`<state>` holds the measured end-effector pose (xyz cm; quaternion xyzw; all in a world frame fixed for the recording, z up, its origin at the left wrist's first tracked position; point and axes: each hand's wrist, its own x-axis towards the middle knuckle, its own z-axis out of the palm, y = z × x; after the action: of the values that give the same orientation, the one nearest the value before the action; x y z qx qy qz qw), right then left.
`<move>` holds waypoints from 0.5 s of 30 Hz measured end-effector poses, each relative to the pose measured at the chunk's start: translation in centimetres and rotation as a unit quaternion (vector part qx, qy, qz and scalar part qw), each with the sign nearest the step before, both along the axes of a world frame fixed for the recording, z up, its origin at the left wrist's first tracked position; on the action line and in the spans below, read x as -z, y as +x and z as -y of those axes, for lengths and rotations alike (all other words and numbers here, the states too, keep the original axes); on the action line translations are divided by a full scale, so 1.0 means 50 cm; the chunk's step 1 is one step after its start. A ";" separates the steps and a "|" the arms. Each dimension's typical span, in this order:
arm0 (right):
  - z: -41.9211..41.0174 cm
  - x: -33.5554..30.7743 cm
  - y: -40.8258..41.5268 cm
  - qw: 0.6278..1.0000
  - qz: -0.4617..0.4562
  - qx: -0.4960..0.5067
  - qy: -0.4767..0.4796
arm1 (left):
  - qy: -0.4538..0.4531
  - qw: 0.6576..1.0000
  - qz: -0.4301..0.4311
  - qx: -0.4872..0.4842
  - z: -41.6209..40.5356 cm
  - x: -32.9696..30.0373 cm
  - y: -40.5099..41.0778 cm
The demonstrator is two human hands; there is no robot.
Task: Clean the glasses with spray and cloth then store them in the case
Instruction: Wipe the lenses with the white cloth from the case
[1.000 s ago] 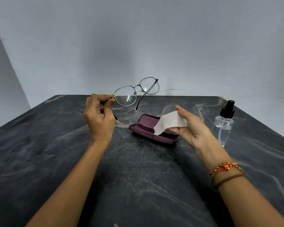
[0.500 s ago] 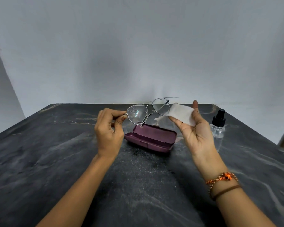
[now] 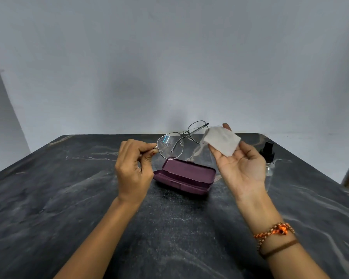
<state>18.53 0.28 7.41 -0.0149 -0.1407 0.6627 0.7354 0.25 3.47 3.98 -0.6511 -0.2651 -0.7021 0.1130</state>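
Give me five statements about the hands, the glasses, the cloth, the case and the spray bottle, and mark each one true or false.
1. The left hand pinches the glasses at one end of the frame. True.
2. The white cloth lies on the table. False: it rests on the fingers of the right hand, held up beside the glasses.
3. The purple case is open on the table. True.
4. The glasses are inside the case. False: they are held in the air above it.
5. The right hand grips the spray bottle. False: the bottle stands on the table behind that hand.
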 end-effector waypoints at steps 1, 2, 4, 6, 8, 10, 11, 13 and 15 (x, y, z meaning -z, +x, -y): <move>0.000 -0.001 -0.002 1.000 0.001 0.006 -0.007 | 0.006 1.000 -0.002 0.000 0.002 -0.002 0.001; 0.000 -0.002 -0.003 1.000 0.005 0.013 -0.016 | 0.008 1.000 -0.002 0.001 0.003 -0.003 0.002; -0.003 -0.001 -0.004 0.999 0.012 0.023 -0.040 | 0.008 1.000 -0.002 0.001 0.003 -0.002 0.004; -0.007 0.002 -0.006 0.998 0.013 0.025 -0.047 | 0.012 1.000 -0.011 -0.005 0.003 -0.001 0.005; -0.009 0.004 -0.009 0.998 0.021 0.034 -0.043 | 0.017 1.000 -0.018 -0.010 0.001 0.000 0.004; -0.009 0.006 -0.013 0.998 0.029 0.042 -0.034 | 0.022 0.999 -0.022 -0.012 0.001 0.000 0.002; -0.007 0.007 -0.014 0.998 0.031 0.045 -0.030 | 0.025 0.999 -0.023 -0.013 0.000 -0.001 0.001; -0.005 0.007 -0.016 0.998 0.034 0.049 -0.030 | 0.031 0.999 -0.024 -0.012 0.002 -0.003 -0.001; -0.003 0.006 -0.022 0.995 0.055 0.068 -0.041 | 0.038 0.999 -0.027 -0.009 0.005 -0.005 -0.001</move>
<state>17.45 0.45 7.13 -0.0911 -0.1518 0.6145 0.7688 0.22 3.22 4.25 -0.6626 -0.2405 -0.6930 0.1513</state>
